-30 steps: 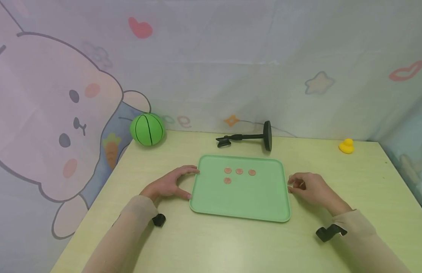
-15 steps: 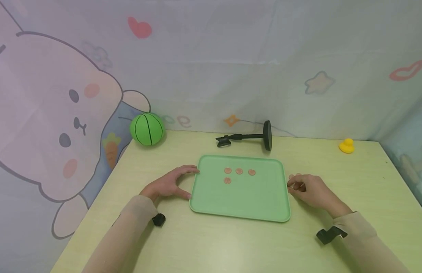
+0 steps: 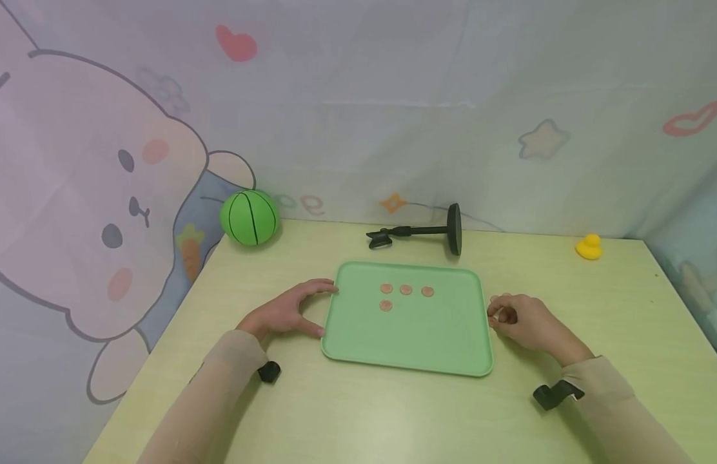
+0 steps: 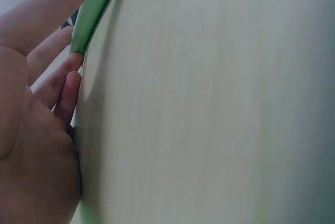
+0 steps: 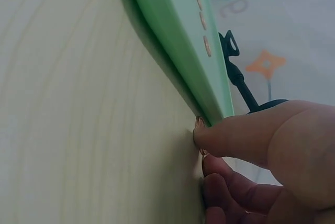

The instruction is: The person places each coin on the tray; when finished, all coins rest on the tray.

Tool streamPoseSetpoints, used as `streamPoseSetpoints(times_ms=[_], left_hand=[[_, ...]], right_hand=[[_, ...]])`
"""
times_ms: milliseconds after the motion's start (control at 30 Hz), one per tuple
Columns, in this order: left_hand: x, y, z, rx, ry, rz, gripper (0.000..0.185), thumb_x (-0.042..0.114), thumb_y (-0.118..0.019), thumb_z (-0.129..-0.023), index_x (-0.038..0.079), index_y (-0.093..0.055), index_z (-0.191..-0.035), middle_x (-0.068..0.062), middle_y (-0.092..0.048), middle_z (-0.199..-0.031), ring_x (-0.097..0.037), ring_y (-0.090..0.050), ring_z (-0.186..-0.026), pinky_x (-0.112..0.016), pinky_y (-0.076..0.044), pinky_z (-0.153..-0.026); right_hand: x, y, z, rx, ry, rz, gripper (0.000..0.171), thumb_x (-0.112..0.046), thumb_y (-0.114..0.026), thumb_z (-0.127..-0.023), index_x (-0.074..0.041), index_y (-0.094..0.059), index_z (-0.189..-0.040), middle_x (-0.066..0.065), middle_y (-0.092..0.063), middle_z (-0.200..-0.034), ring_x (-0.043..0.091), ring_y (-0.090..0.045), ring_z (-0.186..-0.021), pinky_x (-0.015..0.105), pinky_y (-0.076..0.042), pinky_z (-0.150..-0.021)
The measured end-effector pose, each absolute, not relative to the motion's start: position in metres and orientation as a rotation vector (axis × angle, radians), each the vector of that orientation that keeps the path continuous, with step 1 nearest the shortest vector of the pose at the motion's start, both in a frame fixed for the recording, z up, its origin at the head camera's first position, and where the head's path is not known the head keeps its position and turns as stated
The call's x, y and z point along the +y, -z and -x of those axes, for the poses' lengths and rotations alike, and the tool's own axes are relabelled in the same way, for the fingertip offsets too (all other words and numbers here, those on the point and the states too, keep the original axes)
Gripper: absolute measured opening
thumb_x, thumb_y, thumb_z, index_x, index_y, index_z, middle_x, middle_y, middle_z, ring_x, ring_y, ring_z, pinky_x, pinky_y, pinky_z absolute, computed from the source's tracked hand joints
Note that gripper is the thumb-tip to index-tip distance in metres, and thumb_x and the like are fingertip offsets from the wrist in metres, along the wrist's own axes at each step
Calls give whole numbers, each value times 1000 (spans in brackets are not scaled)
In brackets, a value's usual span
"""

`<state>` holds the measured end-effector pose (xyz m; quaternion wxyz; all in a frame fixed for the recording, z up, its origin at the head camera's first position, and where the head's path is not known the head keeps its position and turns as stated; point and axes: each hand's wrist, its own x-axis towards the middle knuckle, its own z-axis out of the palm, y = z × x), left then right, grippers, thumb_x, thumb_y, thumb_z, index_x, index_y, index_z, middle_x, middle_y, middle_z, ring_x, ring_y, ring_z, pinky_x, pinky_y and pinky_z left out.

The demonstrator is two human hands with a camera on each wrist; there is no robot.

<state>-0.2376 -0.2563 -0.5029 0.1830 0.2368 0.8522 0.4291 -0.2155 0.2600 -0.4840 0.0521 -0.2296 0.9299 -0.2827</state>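
A light green tray (image 3: 416, 338) lies flat on the table, with several copper coins (image 3: 405, 289) in its far half. My left hand (image 3: 285, 312) rests against the tray's left edge, thumb and forefinger spread along the rim. In the left wrist view its straight fingers (image 4: 63, 85) touch the tray edge (image 4: 97, 9). My right hand (image 3: 523, 322) sits at the tray's right edge. The right wrist view shows its thumb and a finger (image 5: 246, 140) pinching a copper coin (image 5: 200, 123) right beside the tray rim (image 5: 178, 41).
A green ball (image 3: 249, 218) sits at the table's back left. A black stand (image 3: 419, 233) lies on its side behind the tray. A yellow duck (image 3: 589, 247) sits at the back right. A cartoon-printed cloth hangs behind the pale wooden table (image 3: 393, 419).
My right hand's fingers have drawn in slightly beside the tray's right edge. The left hand and the tray have stayed in place.
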Motion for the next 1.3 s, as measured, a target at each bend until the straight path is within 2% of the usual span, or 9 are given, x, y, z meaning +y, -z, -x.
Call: streamPoseSetpoints(times_ms=[200,367,633,1300], left_hand=[[-257,503,238,2408,-1200,-658,88,25,-98,-74,26,-56,-151,-4,-35,-169,-33,-21,-159,-60,-11,-129],[-258,504,238,2409,-1201,-662,87,26,-98,-74,26,-56,-150,-4,-36,-168,-33,-22,-159,-60,-12,-129],[-257,503,237,2414,-1189,-652,87,28,-98,-74,29,-56,-150,-2,-37,-167,-31,-24,-159,-58,-13,-129],[-256,500,237,2399,-1198,-620,88,26,-98,-74,28,-56,-151,-1,-34,-169,-31,-21,-160,-58,-11,-129]], right_hand=[[257,481,214,2822,818,705,7,-7,-76,-93,-8,-72,-98,-5,-61,-79,10,-52,-71,27,-44,-64],[256,481,212,2842,751,728,7,-8,-75,-95,-5,-71,-100,-3,-63,-84,10,-55,-74,29,-49,-66],[256,481,211,2852,738,772,5,-5,-74,-93,-7,-70,-93,-3,-56,-83,11,-50,-73,27,-47,-65],[254,479,203,2909,746,778,10,1,-75,-89,-7,-69,-90,-5,-64,-80,9,-57,-74,30,-51,-67]])
